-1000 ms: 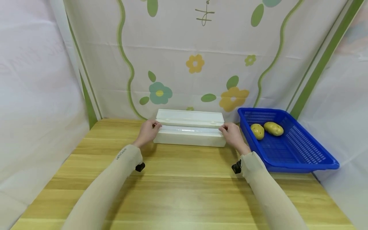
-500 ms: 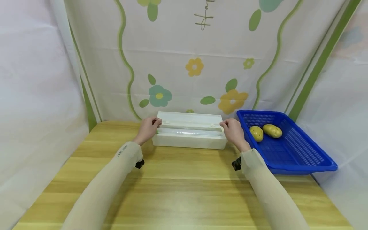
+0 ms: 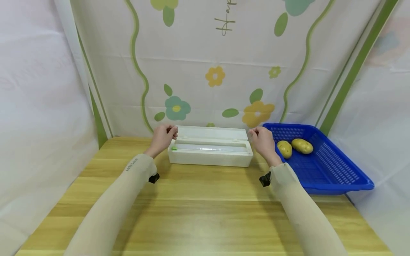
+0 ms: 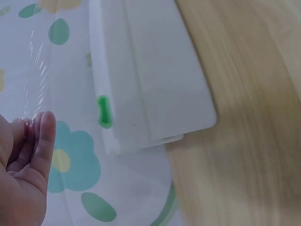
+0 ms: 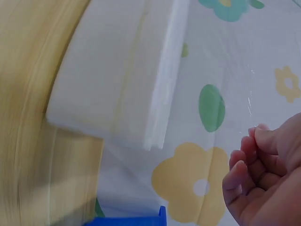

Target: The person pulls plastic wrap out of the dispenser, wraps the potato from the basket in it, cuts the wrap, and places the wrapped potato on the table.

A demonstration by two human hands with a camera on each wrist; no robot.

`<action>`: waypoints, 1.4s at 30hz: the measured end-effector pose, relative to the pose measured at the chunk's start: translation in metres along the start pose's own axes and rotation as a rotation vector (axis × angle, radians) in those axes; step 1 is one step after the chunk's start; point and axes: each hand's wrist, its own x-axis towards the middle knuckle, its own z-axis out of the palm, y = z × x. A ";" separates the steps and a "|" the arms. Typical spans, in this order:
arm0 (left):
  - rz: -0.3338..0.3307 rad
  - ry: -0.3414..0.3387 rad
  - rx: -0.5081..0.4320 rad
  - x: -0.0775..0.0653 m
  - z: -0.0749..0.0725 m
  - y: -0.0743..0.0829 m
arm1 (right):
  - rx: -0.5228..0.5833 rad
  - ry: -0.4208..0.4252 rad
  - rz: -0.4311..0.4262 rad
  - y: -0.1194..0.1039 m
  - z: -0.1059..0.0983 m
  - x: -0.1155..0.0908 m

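A long white cling film dispenser box (image 3: 209, 159) stands near the back of the table with its lid (image 3: 213, 133) raised. Inside lies a roll (image 3: 211, 148), and a green slider (image 4: 104, 111) sits at the left end. My left hand (image 3: 163, 138) pinches clear cling film (image 4: 40, 80) between thumb and fingers, above the box's left end. On the other side, my right hand (image 3: 263, 143) pinches the film too, as glints at its fingertips in the right wrist view show. The film is nearly invisible in the head view. Both hands are raised off the box.
A blue plastic basket (image 3: 333, 185) stands on the right of the wooden table (image 3: 198, 217), holding two potatoes (image 3: 284, 149). A flower-printed cloth (image 3: 192, 85) hangs right behind the box, with white cloth at both sides.
Both hands have risen from the box's front edge and moved slightly apart, drawing the cling film up. The roll and green slider now show more. The head view has shifted slightly.
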 end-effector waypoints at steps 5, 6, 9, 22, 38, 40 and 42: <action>0.033 0.006 -0.041 0.005 -0.010 0.011 | 0.136 0.037 0.045 -0.006 -0.007 0.004; 0.038 0.008 -0.040 0.006 -0.011 0.012 | 0.144 0.039 0.049 -0.007 -0.008 0.005; 0.048 0.021 -0.026 0.008 -0.015 0.016 | 0.167 0.040 0.062 -0.011 -0.013 0.007; 0.073 0.063 -0.022 0.011 -0.030 0.038 | 0.251 0.059 0.062 -0.026 -0.032 0.014; 0.137 0.103 -0.062 0.011 -0.043 0.054 | 0.242 0.041 -0.046 -0.042 -0.057 0.021; 0.139 0.106 -0.062 0.012 -0.044 0.058 | 0.239 0.038 -0.058 -0.042 -0.060 0.023; 0.150 0.109 -0.067 0.014 -0.044 0.061 | 0.230 0.045 -0.070 -0.042 -0.063 0.025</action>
